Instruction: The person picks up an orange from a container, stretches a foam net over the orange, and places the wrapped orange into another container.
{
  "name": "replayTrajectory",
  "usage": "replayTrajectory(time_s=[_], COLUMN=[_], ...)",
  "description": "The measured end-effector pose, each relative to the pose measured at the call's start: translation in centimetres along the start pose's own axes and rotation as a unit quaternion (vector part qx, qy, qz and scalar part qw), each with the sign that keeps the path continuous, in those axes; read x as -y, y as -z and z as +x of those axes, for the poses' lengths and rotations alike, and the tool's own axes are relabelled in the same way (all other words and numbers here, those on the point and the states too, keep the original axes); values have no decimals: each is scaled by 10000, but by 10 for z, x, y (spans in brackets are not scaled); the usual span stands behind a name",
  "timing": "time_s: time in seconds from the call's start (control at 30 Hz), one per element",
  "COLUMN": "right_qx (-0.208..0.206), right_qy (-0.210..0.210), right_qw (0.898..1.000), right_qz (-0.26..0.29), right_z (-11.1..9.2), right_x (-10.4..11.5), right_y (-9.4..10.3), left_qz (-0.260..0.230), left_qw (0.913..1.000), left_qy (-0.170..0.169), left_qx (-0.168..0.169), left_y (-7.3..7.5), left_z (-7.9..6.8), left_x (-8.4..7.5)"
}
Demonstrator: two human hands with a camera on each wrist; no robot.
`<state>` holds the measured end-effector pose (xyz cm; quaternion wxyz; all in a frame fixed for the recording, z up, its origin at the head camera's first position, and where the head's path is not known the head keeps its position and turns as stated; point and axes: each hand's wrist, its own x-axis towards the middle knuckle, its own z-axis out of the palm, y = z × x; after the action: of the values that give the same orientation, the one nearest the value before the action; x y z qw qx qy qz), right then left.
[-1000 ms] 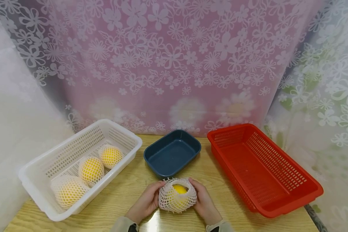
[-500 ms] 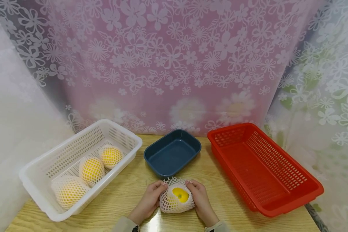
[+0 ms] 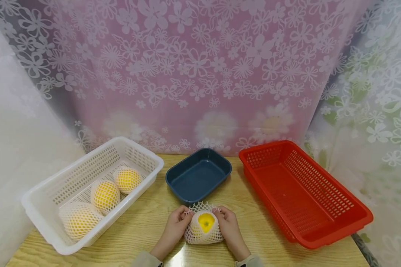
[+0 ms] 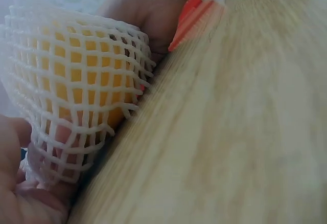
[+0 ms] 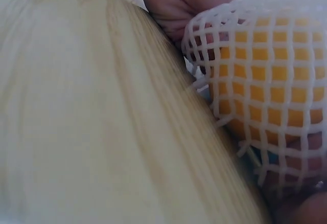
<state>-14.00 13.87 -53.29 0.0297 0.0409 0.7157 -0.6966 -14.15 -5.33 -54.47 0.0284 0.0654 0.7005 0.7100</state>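
A round yellow fruit point(image 3: 206, 221) sits inside a white foam fruit net point(image 3: 204, 238) at the near middle of the table. Through the net's opening, its yellow top shows a small greenish centre. My left hand point(image 3: 174, 229) pinches the net's edge on the left, thumb on top. On the other side my right hand point(image 3: 232, 230) does the same. In the left wrist view the mesh point(image 4: 76, 86) covers the fruit's side, with fingers showing through it low down. The right wrist view has the net's loose cut ends point(image 5: 245, 147) close over the wood.
A white basket point(image 3: 143, 194) on the left holds 3 more yellow fruits point(image 3: 106, 195) in foam nets. Just beyond my hands stands a dark blue tray point(image 3: 200, 178). A red basket point(image 3: 307, 196) is on the right. A flowered curtain point(image 3: 200, 92) hangs behind the table.
The net's opening has turned to face up and toward me, baring more of the fruit's top. Both hands' thumbs have shifted onto the net's edge, which now stretches up at the far side.
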Motion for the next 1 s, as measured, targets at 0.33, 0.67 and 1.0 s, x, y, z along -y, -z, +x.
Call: replayTrajectory(time_s=[0.33,0.67,1.0], right_qx=[-23,-120,-66], right_qy=[72,394,389], right_qw=[10000,9991,9990], right_qz=[-38,-47,-187], right_z=[0,-1,-2], right_x=[-1,-5,-3], right_y=[-1,-3,-3], left_qz=[531,1120,570], left_qw=[9963,9647,9455], left_qy=[-416,-2300,-2270], left_qx=[-533,-624,2263], left_y=[2,6,8], left_z=[0,-3,-7], left_x=[3,5,4])
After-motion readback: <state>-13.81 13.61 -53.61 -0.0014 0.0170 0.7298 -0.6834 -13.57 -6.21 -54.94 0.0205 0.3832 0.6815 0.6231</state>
